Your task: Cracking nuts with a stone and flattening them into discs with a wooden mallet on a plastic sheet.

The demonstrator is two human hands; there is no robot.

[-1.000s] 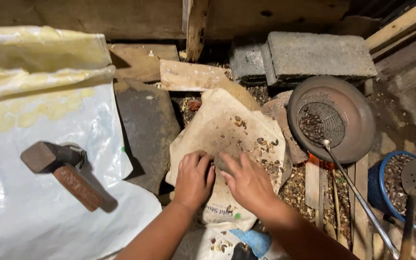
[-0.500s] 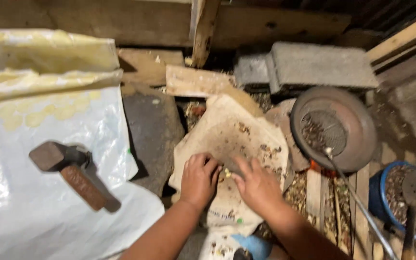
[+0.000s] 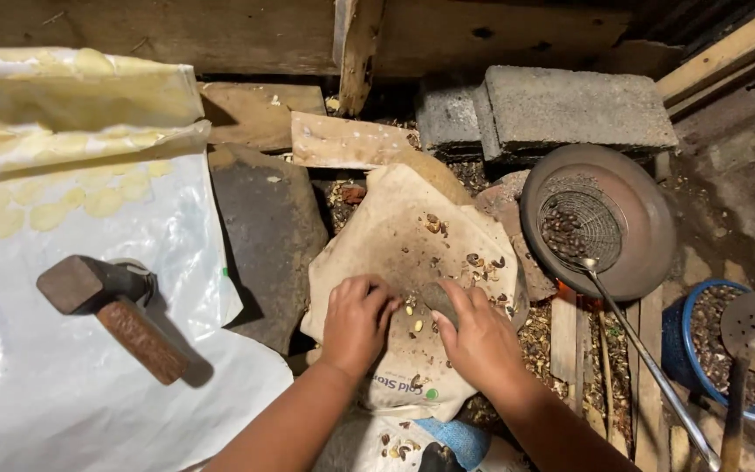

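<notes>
Left hand (image 3: 356,323): fingers curled, pressing the tan sack cloth (image 3: 395,245) strewn with nut shells (image 3: 474,262). Right hand (image 3: 478,336): fingers wrapped around a dark stone (image 3: 439,299) at the cloth's centre. Nearby: hammer (image 3: 111,310) on white plastic sheet (image 3: 45,393); wire skimmer (image 3: 580,229) in a pan (image 3: 648,227).

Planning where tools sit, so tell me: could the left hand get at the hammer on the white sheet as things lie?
Probably yes. The hammer lies uncovered on the white sheet, to the left of the left hand, with only a dark flat stone between them.

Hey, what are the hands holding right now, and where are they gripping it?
The right hand grips a dark stone around its lower end. The left hand holds nothing clearly; its fingers press on the sack.
</notes>
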